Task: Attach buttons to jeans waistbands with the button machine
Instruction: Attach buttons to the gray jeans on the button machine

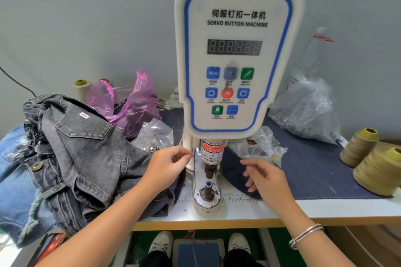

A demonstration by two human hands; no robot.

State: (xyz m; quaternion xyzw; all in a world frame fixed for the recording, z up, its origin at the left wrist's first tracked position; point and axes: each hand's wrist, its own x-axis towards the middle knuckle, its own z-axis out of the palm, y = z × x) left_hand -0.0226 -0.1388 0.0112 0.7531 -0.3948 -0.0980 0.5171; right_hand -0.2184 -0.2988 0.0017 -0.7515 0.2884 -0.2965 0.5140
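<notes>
At the button machine (237, 54), my left hand (168, 167) hovers left of the punch, fingers loosely curled, maybe pinching something tiny; cannot tell. Right hand (265, 176) is right of it, fingers relaxed, empty. Jeans (82, 149) lie heaped left. Risk: pedal (198, 252) pressed, fingertip caught.

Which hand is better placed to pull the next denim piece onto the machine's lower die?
Probably the left hand: it hovers beside the heap of grey denim garments. The right hand hangs over dark blue cloth, across the white button machine.
</notes>
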